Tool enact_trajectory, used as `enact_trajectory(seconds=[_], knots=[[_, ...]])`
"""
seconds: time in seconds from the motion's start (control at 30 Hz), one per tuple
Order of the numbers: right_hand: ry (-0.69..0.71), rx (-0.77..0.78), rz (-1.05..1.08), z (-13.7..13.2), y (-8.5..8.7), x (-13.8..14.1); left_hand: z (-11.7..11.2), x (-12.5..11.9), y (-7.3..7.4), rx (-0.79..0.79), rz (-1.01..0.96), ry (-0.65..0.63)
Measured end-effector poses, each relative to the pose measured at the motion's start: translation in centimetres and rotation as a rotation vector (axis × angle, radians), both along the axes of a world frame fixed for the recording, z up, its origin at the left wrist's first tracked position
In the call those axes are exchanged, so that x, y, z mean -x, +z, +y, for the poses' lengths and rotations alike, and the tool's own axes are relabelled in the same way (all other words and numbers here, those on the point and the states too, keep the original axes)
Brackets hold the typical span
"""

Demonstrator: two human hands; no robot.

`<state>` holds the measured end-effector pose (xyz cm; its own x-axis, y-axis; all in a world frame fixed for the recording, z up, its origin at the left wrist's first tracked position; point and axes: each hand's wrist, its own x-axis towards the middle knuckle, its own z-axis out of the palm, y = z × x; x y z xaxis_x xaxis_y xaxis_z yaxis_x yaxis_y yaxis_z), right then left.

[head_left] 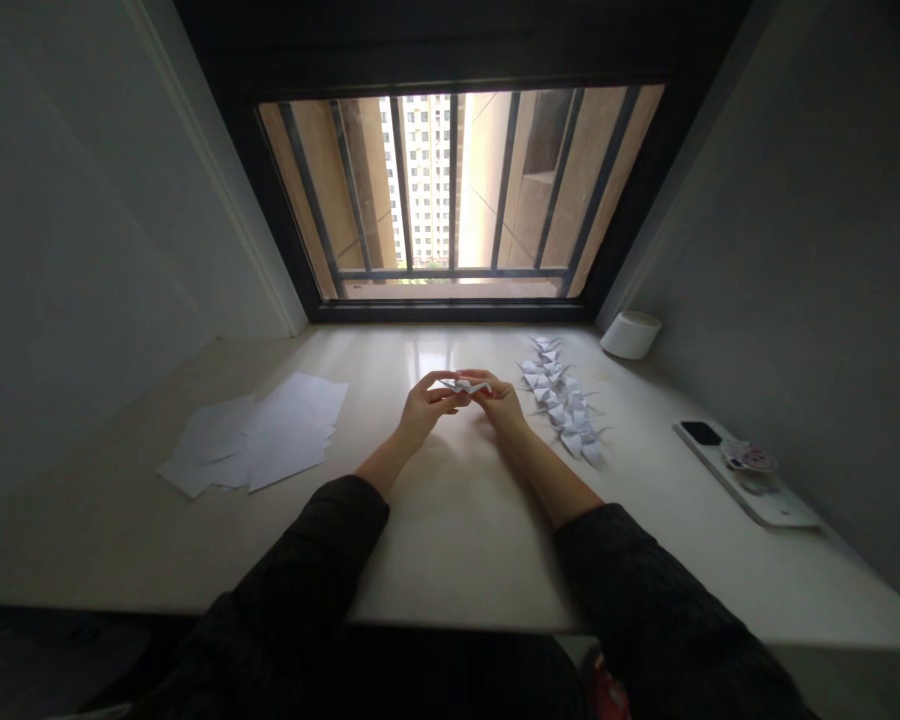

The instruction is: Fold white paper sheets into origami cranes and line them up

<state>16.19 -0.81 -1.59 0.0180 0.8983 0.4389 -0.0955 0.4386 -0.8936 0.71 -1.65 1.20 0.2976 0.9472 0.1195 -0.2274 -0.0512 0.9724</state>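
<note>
Between my two hands, above the middle of the pale sill, is a small folded white paper crane [465,386]. My left hand [424,402] pinches it from the left, fingers on top and thumb below. From the right, my right hand [499,398] has its fingers closed on the same paper. Parts of the crane are hidden behind the fingertips. Just right of my right hand stands a cluster of several finished paper cranes [562,400]. Well to the left of my left hand lies a spread of loose white paper sheets [285,425], partly overlapping.
A phone [750,480] with a round grip on its back lies at the right, by the wall. Behind it, a white cup-like object [631,335] sits in the back right corner. A barred window [457,190] closes off the far side of the sill [450,540].
</note>
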Motion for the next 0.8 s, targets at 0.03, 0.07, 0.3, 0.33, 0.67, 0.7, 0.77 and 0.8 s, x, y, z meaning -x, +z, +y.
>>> enact_trajectory(seconds=[0.03,0.07,0.3,0.33,0.67,0.7,0.77,0.8], knots=[[0.004,-0.005,0.003,0.0,-0.03,0.02,-0.05,-0.02,0.0,-0.009,0.006,-0.006],[0.002,-0.008,0.003,0.0,-0.04,0.03,-0.1,-0.05,0.02,-0.015,0.011,-0.005],[-0.011,-0.038,-0.038,-0.09,0.11,0.03,-0.37,-0.51,0.31,-0.041,0.07,0.055],[-0.014,-0.045,-0.044,-0.07,0.11,0.01,-0.38,-0.56,0.3,-0.051,0.079,0.058],[-0.012,-0.082,-0.093,0.05,0.24,-0.46,0.4,-0.41,-0.69,-0.101,-0.021,0.037],[-0.015,-0.081,-0.085,0.07,0.22,-0.51,0.45,-0.4,-0.67,-0.104,-0.039,0.02],[-0.022,-0.082,-0.069,0.08,0.18,-0.55,0.5,-0.42,-0.61,-0.109,-0.066,-0.001],[-0.026,-0.085,-0.068,0.06,0.19,-0.53,0.5,-0.44,-0.59,-0.113,-0.069,-0.001]])
